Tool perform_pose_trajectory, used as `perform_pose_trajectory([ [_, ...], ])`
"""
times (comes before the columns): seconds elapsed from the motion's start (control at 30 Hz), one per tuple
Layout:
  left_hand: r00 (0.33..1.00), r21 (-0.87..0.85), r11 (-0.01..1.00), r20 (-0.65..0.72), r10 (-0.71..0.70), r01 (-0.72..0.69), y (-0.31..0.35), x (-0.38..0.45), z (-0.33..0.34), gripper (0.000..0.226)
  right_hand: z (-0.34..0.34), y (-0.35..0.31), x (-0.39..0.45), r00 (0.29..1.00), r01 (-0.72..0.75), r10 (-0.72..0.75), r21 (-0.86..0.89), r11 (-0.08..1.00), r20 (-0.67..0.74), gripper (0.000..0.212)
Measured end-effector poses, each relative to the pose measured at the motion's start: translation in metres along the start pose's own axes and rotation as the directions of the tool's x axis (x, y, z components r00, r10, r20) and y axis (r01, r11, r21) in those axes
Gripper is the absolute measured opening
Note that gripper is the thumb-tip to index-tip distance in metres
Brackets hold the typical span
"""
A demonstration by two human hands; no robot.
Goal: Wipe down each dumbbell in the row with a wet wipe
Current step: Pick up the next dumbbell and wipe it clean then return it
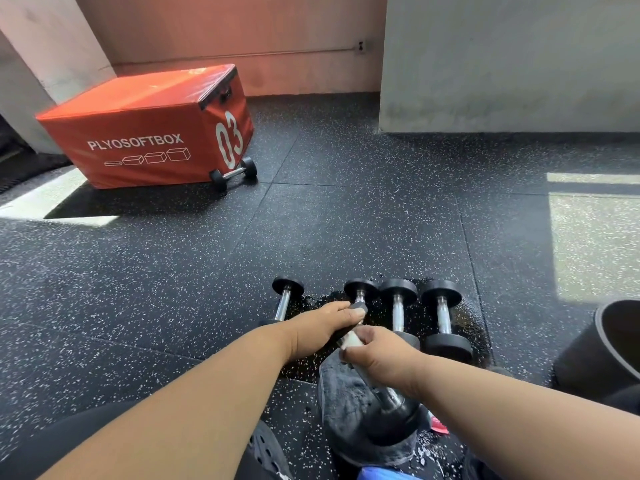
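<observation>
Left hand (322,329) grips the upper head of a tilted dumbbell (389,415), steadying it. Right hand (375,358) wraps a white wipe (350,339) round the handle, presumably to rub it. The lower head rests on a grey towel (341,384), likely to catch drips. Four more dumbbells sit in the row (398,306) on the floor just beyond; a sixth lies by the orange box (145,133).
</observation>
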State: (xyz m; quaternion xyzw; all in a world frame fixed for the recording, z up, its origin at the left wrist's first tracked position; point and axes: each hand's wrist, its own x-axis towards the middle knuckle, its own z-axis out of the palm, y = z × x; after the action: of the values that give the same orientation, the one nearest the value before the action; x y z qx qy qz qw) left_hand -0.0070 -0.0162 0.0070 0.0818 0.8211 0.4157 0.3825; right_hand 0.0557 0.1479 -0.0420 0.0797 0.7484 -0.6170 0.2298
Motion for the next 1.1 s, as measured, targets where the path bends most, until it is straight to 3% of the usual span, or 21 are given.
perform_pose_trajectory([
  [0.07,1.0,-0.018,1.0,-0.027,0.0,-0.001,-0.006,0.007,0.002,0.089,0.006,0.0,0.0,0.99,0.052,-0.083,-0.255,0.966,-0.11,0.016],
  [0.17,0.999,-0.07,0.998,-0.046,0.006,-0.009,-0.021,0.025,0.006,0.108,0.016,0.002,0.003,0.934,0.067,-0.254,-0.578,0.813,-0.249,0.019],
  [0.33,0.996,-0.084,0.995,-0.07,0.055,-0.061,-0.018,0.033,0.013,0.087,0.026,0.005,0.011,0.895,0.02,-0.266,-0.562,0.827,-0.358,0.025],
  [0.43,0.996,-0.073,0.997,-0.086,0.021,-0.027,-0.021,0.033,0.014,0.1,0.02,0.002,0.016,0.945,0.032,-0.204,-0.551,0.834,-0.254,0.026],
  [0.53,0.996,-0.074,0.997,-0.092,0.003,-0.01,-0.021,0.028,0.013,0.109,0.008,-0.005,0.017,0.988,0.082,-0.129,-0.407,0.91,-0.089,0.018],
  [0.67,0.996,-0.042,0.997,-0.057,0.063,-0.065,-0.012,0.012,0.01,0.097,-0.007,0.002,0.019,0.992,-0.033,0.029,0.024,0.999,0.126,0.009],
  [0.77,0.993,-0.018,0.993,-0.026,0.117,-0.117,-0.016,0.015,0.01,0.091,-0.015,0.007,0.021,0.931,-0.19,0.049,0.368,0.91,0.361,0.017],
  [0.9,0.99,0.047,0.989,-0.024,0.14,-0.139,-0.023,0.027,0.014,0.094,-0.021,0.012,0.021,0.913,-0.223,0.028,0.44,0.87,0.407,0.024],
  [0.97,0.99,0.018,0.99,-0.025,0.141,-0.141,-0.023,0.028,0.011,0.095,-0.015,0.008,0.022,0.951,-0.154,0.043,0.35,0.924,0.305,0.018],
  [1.03,0.992,-0.058,0.991,-0.022,0.122,-0.123,-0.023,0.028,0.007,0.076,-0.004,-0.001,0.02,0.992,-0.036,0.037,-0.006,0.999,0.118,0.007],
  [1.1,0.993,-0.116,0.986,-0.006,0.121,-0.121,-0.024,0.027,0.005,0.054,0.008,-0.007,0.015,0.999,0.01,-0.021,-0.339,0.941,-0.03,0.011],
])
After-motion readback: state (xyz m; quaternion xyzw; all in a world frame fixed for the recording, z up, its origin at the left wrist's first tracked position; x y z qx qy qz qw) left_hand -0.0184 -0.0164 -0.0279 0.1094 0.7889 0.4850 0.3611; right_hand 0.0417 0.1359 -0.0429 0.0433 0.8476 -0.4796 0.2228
